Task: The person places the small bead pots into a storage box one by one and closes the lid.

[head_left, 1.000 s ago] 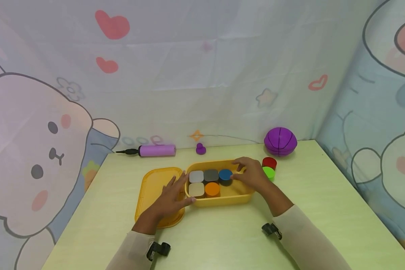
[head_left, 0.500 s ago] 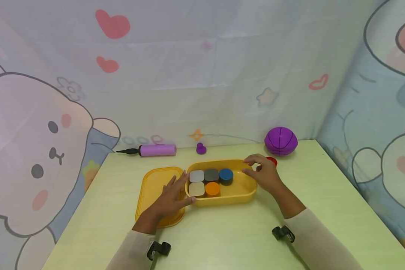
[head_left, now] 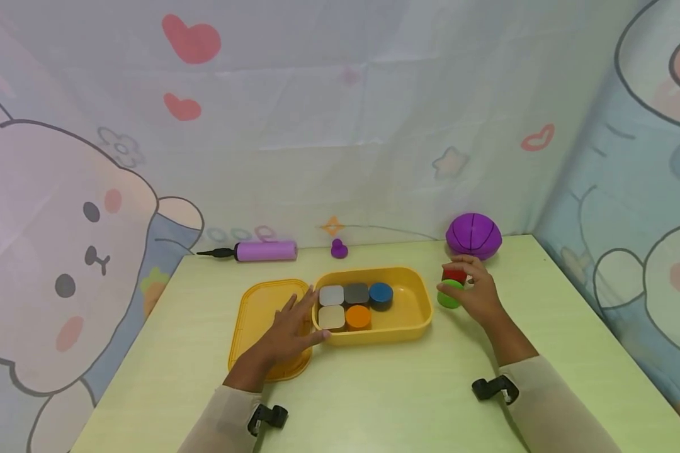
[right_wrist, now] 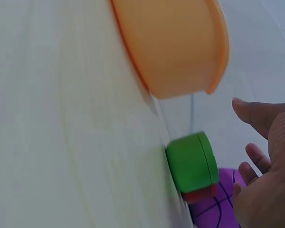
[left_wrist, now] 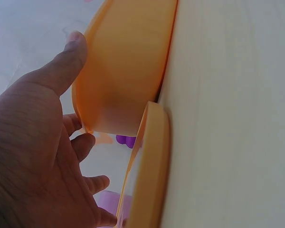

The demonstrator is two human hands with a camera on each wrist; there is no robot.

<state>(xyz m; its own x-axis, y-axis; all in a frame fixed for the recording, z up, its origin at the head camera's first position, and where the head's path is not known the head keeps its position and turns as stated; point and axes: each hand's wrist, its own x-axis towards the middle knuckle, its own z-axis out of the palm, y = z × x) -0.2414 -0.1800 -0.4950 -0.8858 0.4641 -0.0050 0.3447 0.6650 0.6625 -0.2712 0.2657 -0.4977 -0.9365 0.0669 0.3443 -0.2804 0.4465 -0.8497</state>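
Hovering at about three o'clock of the yellow box, the right hand has its thumb and fingers parted above a green tub, a gap showing between them in the right wrist view. A red tub stands just behind the green one, and a purple ball sits farther out at two o'clock. At nine o'clock, the left hand has its fingers spread and touches the box's end, partly over a yellow lid lying on the table. Five tubs stand inside the box toward nine o'clock: white, dark grey and blue behind, cream and orange in front. A purple pump lies at ten o'clock.
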